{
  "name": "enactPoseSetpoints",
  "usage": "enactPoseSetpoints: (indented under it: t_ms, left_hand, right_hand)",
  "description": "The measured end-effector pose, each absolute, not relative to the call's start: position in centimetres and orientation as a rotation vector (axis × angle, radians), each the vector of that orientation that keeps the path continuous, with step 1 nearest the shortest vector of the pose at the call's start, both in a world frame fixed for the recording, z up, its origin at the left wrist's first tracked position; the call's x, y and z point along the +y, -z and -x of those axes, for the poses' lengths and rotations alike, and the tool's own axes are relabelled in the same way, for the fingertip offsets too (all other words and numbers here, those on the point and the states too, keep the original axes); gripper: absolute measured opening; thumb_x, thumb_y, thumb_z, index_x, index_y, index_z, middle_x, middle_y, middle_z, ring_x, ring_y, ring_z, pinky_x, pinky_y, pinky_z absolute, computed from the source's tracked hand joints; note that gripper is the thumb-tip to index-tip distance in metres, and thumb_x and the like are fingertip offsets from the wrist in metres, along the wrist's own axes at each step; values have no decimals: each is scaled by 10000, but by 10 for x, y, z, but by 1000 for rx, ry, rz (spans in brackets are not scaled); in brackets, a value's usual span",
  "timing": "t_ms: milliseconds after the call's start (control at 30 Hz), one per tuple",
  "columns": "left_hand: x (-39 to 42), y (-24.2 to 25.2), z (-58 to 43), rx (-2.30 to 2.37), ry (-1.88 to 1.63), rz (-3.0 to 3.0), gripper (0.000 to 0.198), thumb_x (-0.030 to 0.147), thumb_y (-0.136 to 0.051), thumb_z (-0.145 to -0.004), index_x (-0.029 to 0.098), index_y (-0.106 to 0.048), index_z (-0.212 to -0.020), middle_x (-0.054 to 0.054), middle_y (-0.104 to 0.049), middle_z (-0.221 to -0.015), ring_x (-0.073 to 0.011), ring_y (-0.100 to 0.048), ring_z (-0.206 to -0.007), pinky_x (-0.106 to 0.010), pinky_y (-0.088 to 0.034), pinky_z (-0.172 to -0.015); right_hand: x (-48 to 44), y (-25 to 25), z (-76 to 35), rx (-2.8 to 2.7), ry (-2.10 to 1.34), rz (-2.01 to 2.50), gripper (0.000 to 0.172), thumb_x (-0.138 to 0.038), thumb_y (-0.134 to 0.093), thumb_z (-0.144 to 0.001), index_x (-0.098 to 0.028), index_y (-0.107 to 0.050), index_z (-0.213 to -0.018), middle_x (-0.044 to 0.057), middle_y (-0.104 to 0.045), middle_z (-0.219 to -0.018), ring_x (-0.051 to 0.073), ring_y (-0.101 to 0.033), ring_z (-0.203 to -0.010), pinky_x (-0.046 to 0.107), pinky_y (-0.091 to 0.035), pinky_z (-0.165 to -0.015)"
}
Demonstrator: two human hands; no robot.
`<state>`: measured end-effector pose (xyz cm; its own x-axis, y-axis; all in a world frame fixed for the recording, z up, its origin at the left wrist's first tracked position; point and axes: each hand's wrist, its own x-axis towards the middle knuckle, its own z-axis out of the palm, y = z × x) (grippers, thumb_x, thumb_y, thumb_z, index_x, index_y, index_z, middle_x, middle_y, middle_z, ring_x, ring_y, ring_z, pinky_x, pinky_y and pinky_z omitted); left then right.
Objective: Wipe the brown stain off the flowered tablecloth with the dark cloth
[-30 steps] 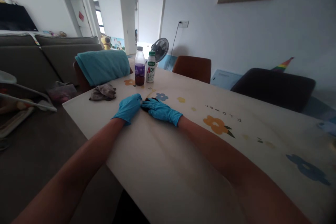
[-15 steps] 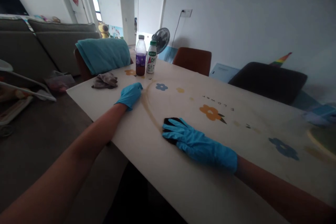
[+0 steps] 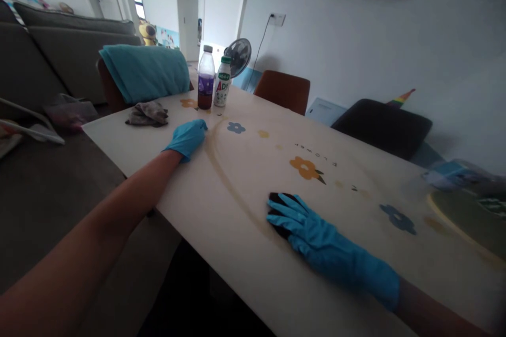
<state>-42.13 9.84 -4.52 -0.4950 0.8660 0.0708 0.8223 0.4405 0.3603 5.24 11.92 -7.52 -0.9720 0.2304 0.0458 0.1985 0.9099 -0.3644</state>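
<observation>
Beyond the left hand (image 3: 187,138), a purple-labelled bottle (image 3: 205,83) holds dark liquid (image 3: 204,102).

OK so the table (image 3: 221,231) runs across the middle: left hand (image 3: 187,137) on it over toward the left edge, rag (image 3: 147,115) just past that and further left. A bottle (image 3: 205,84) stands behind the left hand, second bottle (image 3: 223,84) right beside it, fan (image 3: 239,58) beyond both. Right hand (image 3: 304,224) is closer and well to the right, over a pad (image 3: 279,199) on the tabletop. Far left, a towel (image 3: 146,68) hangs over a chair (image 3: 107,84), with the sofa (image 3: 90,45) behind it.
</observation>
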Motion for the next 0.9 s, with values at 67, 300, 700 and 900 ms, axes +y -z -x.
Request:
enactPoseSetpoints:
  t_ms: [67, 300, 700, 900]
  left_hand:
    - [99, 46, 421, 2560, -534, -1506, 432, 179, -509, -1160, 192, -760, -1512, -133, -755, -1591, -260, -723, -1343, -418, -509, -1245]
    - [100, 49, 422, 2567, -520, -1516, 445, 192, -494, -1163, 199, -763, -1518, -142, -761, -1579, -282, -730, -1353, -427, -521, -1229]
    - [102, 47, 424, 2578, -471, -1503, 456, 195, -502, -1134, 218, -764, -1507, -123, -756, -1589, -305, -722, -1395, -429, -526, -1239]
    - [100, 42, 420, 2599, -428, -1490, 490, 196, -487, -1126, 218, -756, -1535, -115, -739, -1624, -326, -706, -1447, -438, -525, -1249]
  right_hand:
    - [133, 70, -27, -2986, -547, 329, 593, -417, -495, -1187, -477, -602, -1767, -40, -477, -1869, 335, -287, -1805, 697, -182, -1497]
    - [208, 69, 81, -3021, -422, 379, 649, -350, -491, -1135, -203, -635, -1751, 117, -483, -1871, 385, -300, -1798, 690, -176, -1490]
    - [337, 68, 200, -2861, -199, 1122, 637, -290, -454, -1159, -200, -598, -1773, 142, -480, -1871, 392, -398, -1744, 659, -289, -1446]
    - [376, 68, 177, -2752, -134, 1349, 643, -293, -456, -1136, -170, -627, -1743, 217, -532, -1816, 461, -472, -1676, 743, -391, -1359]
